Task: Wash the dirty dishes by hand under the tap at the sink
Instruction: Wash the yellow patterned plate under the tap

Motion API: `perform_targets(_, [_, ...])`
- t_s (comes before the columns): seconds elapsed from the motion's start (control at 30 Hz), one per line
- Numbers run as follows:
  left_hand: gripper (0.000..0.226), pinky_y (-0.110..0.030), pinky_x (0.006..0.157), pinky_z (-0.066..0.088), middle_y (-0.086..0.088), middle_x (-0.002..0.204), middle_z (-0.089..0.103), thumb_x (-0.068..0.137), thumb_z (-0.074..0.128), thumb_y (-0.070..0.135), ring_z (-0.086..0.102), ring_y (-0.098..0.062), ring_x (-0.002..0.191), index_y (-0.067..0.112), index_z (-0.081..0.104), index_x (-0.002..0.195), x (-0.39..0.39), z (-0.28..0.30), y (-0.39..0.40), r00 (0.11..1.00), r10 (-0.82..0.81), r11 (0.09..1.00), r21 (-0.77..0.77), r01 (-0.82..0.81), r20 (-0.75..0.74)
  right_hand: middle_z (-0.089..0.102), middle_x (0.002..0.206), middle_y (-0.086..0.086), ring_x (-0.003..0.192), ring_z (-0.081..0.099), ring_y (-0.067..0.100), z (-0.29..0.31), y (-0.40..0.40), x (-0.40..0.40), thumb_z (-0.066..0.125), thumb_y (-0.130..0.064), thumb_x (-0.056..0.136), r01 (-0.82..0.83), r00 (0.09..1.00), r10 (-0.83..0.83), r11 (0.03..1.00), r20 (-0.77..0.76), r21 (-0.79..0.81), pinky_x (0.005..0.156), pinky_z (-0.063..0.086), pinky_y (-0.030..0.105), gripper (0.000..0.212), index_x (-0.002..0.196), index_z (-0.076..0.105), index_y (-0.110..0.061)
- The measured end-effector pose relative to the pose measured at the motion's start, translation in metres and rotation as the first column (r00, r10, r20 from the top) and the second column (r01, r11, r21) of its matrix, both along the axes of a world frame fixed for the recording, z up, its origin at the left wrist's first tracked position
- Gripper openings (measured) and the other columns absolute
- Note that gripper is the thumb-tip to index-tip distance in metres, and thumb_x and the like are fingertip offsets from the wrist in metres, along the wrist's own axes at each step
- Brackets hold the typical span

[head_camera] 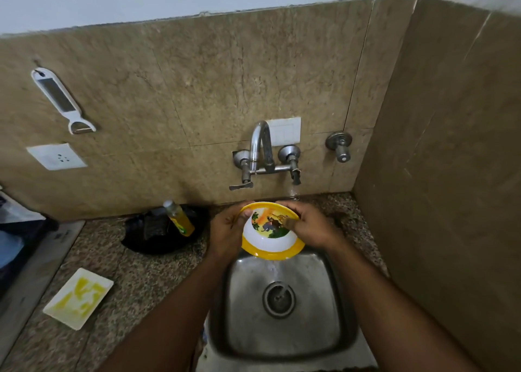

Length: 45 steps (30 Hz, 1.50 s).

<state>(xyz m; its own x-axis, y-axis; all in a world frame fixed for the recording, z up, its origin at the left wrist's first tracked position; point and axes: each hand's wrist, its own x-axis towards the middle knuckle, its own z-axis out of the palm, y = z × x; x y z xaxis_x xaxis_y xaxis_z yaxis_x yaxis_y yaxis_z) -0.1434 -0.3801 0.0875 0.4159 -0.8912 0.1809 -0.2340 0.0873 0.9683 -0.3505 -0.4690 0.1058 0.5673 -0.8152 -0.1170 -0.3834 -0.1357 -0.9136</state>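
My two bare forearms come into view from the near edge, one on the left and one on the right, and narrow toward the wrists farther in. No sleeve, cuff or glove covers either of them as far as the view reaches. My bare left hand (225,230) carries no ring, band or watch that I can make out, and neither does my bare right hand (308,225). Both wrists are plain. The fingers on each hand are short and rounded at the tips, though the nails are too small and blurred to describe. My elbows and upper arms lie out of sight.
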Motion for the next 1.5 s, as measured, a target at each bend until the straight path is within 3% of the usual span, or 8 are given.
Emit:
perform_targets(0.13, [0.06, -0.041, 0.09, 0.059, -0.001, 0.103, 0.079, 0.081, 0.062, 0.072, 0.073, -0.025, 0.1, 0.021, 0.077, 0.109, -0.005, 0.006, -0.011, 0.938, 0.302, 0.889, 0.306, -0.341, 0.168, 0.074, 0.124, 0.007, 0.114, 0.068, 0.032, 0.006, 0.009, 0.016, 0.057, -0.019, 0.094, 0.06, 0.969, -0.145, 0.922, -0.198, -0.382, 0.096, 0.055, 0.044, 0.044, 0.137, 0.064, -0.023])
perform_targets(0.3, [0.063, -0.049, 0.089, 0.06, -0.021, 0.105, 0.077, 0.101, 0.048, 0.064, 0.072, -0.035, 0.095, 0.007, 0.071, 0.111, -0.034, 0.043, -0.027, 0.667, 0.24, 0.895, 0.426, 0.129, -0.706, 0.063, 0.136, 0.01, 0.12, 0.061, 0.034, 0.012, 0.021, 0.031, 0.057, -0.026, 0.091, -0.097, 0.878, -0.212, 0.8, -0.43, -0.593, 0.094, 0.053, 0.04, 0.064, 0.154, 0.045, -0.022])
perform_targets(0.47, [0.029, -0.045, 0.075, 0.06, -0.031, 0.125, 0.067, 0.1, 0.052, 0.006, 0.069, -0.041, 0.103, -0.003, 0.06, 0.126, -0.027, 0.045, -0.03, 0.752, 0.317, 0.892, 0.451, -0.03, -0.578, 0.076, 0.117, -0.001, 0.107, 0.07, 0.018, 0.01, 0.013, 0.027, 0.07, -0.054, 0.085, 0.217, 0.975, -0.22, 0.968, -0.015, -0.125, 0.095, 0.057, 0.038, 0.055, 0.128, 0.072, -0.02])
perform_targets(0.7, [0.029, -0.052, 0.092, 0.058, -0.015, 0.127, 0.067, 0.104, 0.058, 0.014, 0.065, -0.035, 0.115, 0.009, 0.057, 0.133, -0.027, 0.045, -0.023, 0.778, 0.315, 0.875, 0.484, -0.017, -0.543, 0.068, 0.091, 0.003, 0.08, 0.062, 0.021, 0.038, -0.045, 0.039, 0.068, -0.045, 0.095, 0.456, 0.814, -0.552, 0.8, -0.181, -0.391, 0.068, 0.046, 0.028, 0.034, 0.107, 0.066, -0.013])
perform_targets(0.93, [0.034, -0.052, 0.1, 0.055, -0.011, 0.124, 0.067, 0.105, 0.056, 0.018, 0.063, -0.032, 0.114, 0.01, 0.058, 0.138, -0.027, 0.04, -0.017, 0.81, 0.303, 0.87, 0.493, -0.021, -0.501, 0.076, 0.091, 0.01, 0.078, 0.076, 0.027, 0.021, -0.064, 0.035, 0.064, -0.028, 0.1, 0.612, 0.76, -0.641, 0.761, 0.104, 0.214, 0.068, 0.066, 0.046, 0.016, 0.09, 0.069, -0.017])
perform_targets(1.17, [0.026, -0.047, 0.093, 0.056, -0.005, 0.108, 0.068, 0.106, 0.054, 0.018, 0.064, -0.027, 0.101, 0.011, 0.06, 0.13, -0.027, 0.047, -0.017, 0.825, 0.288, 0.881, 0.472, -0.029, -0.487, 0.075, 0.096, 0.009, 0.082, 0.073, 0.025, 0.018, -0.055, 0.043, 0.059, -0.037, 0.1, 0.621, 0.742, -0.669, 0.708, 0.039, 0.337, 0.07, 0.065, 0.043, 0.023, 0.099, 0.07, -0.016])
perform_targets(1.4, [0.026, -0.056, 0.109, 0.05, -0.019, 0.12, 0.073, 0.101, 0.054, 0.033, 0.068, -0.038, 0.116, 0.016, 0.072, 0.094, -0.019, 0.037, -0.015, 0.871, 0.283, 0.885, 0.459, -0.077, -0.401, 0.067, 0.135, 0.003, 0.124, 0.062, 0.021, 0.01, 0.03, 0.069, 0.05, -0.027, 0.097, -0.016, 0.993, -0.048, 0.856, -0.109, -0.517, 0.108, 0.047, 0.036, 0.042, 0.135, 0.066, -0.016])
perform_targets(1.5, [0.035, -0.043, 0.1, 0.057, -0.011, 0.103, 0.079, 0.108, 0.049, 0.025, 0.073, -0.027, 0.104, 0.017, 0.078, 0.091, -0.025, 0.043, -0.012, 0.877, 0.296, 0.899, 0.42, -0.122, -0.379, 0.052, 0.153, 0.009, 0.143, 0.046, 0.024, -0.014, 0.031, 0.085, 0.024, -0.047, 0.097, -0.152, 0.962, 0.001, 0.833, -0.274, -0.533, 0.12, 0.035, 0.041, 0.068, 0.149, 0.049, -0.012])
